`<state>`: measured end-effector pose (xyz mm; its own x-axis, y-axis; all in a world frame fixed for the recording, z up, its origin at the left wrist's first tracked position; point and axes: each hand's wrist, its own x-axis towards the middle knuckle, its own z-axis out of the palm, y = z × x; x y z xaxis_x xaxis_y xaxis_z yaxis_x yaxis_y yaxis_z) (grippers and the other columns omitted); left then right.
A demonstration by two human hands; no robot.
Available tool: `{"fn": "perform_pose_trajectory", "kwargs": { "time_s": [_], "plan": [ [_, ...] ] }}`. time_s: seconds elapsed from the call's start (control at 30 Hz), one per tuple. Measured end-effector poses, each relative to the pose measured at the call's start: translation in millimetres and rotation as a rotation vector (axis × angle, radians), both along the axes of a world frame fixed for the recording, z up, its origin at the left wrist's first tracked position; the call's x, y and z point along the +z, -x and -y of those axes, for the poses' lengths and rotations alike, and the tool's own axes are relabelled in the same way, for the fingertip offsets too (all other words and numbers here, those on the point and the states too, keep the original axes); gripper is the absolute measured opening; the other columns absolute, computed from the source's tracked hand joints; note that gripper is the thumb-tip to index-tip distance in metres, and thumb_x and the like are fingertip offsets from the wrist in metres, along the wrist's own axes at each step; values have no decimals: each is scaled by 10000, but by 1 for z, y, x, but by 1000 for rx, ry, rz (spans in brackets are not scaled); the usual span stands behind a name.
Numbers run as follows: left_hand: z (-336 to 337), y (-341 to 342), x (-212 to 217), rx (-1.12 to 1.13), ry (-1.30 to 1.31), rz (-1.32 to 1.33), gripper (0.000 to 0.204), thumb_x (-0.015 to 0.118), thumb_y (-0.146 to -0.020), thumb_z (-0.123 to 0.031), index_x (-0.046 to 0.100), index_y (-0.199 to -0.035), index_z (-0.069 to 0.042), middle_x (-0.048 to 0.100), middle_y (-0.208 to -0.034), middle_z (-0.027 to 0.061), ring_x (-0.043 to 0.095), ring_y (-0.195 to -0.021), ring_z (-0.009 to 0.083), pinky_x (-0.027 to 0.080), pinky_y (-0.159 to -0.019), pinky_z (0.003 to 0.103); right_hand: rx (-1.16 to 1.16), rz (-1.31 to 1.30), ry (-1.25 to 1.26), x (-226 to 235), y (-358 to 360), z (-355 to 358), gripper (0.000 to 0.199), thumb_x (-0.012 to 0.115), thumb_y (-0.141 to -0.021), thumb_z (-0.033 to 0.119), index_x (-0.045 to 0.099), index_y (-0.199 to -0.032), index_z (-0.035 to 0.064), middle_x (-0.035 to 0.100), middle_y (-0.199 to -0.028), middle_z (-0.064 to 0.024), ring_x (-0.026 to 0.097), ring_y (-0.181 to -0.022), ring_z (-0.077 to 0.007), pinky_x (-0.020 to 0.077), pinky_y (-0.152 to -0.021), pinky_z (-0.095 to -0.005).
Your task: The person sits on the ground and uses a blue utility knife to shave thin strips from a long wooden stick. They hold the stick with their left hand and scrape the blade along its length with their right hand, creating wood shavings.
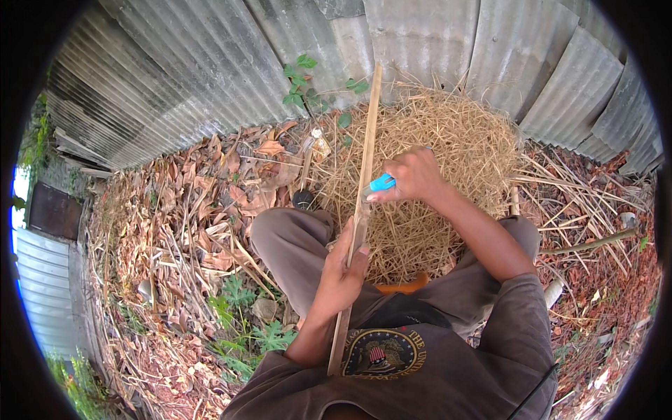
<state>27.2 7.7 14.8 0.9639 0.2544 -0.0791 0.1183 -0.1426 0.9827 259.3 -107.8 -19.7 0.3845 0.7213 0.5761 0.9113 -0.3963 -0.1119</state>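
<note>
A long, narrow wooden strip (pixel 371 119) runs upright through the middle of the view, from near the metal wall back to my shirt. Lower down, my left hand (pixel 343 269) is closed around it, thumb on the right side and fingers on the left. My right hand (pixel 413 173) grips a blue-handled knife (pixel 381 183) beside the strip. The blade points left and lies at the strip's edge, above my left hand; how deep it bites cannot be seen. Most of the handle is hidden in my fingers.
A straw heap (pixel 448 133) lies between my bent legs and the corrugated metal wall (pixel 420 42). Something orange (pixel 404 285) shows at my lap. Left of the strip, a dark round object (pixel 302 199) sits near my knee. Dry leaves (pixel 203 182) and green plants (pixel 273 337) cover the left ground.
</note>
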Motion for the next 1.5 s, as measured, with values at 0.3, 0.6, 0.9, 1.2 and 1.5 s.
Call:
{"fn": "perform_pose_trajectory", "kwargs": {
  "time_s": [0.3, 0.6, 0.9, 1.2, 1.5],
  "plan": [
    [10, 25, -4, -33, 251, -60, 586, 473, -977, -38, 245, -1511, -116, 447, -711, -25, 400, -561, 47, 363, -485, 189, -266, -338, 193, 25, -7, 7, 816, 397, -767, 843, 670, -602, 93, 560, -477, -116, 607, -467, -293, 470, -467, -413],
    [15, 28, 9, -39, 220, -89, 564, 470, -974, -31, 277, -1500, -96, 456, -719, -37, 408, -586, 31, 372, -511, 187, -279, -409, 125, 28, -15, 16, 790, 429, -773, 825, 601, -544, 89, 511, -441, -93, 584, -460, -285, 444, -466, -425],
    [23, 30, 19, -71, 191, -122, 565, 480, -969, -20, 270, -1493, -50, 465, -816, -31, 410, -643, 43, 389, -559, 201, -278, -195, -30, 12, -49, 26, 809, 427, -746, 852, 576, -533, 85, 469, -427, -69, 529, -431, -246, 396, -426, -406],
    [20, 43, 9, -133, 88, -22, 570, 482, -982, -45, 263, -1505, -97, 447, -696, -23, 401, -590, 51, 373, -522, 202, -406, -147, 66, 23, -96, 52, 837, 366, -724, 897, 642, -611, 114, 536, -479, -37, 566, -477, -215, 426, -443, -389],
    [13, 41, 18, -205, 119, -120, 573, 483, -984, -51, 257, -1508, -98, 454, -700, -15, 413, -602, 59, 384, -533, 211, -517, -202, 54, 36, -124, 65, 875, 352, -754, 875, 678, -679, 67, 583, -531, -99, 633, -578, -289, 480, -549, -456]
  ]
}}
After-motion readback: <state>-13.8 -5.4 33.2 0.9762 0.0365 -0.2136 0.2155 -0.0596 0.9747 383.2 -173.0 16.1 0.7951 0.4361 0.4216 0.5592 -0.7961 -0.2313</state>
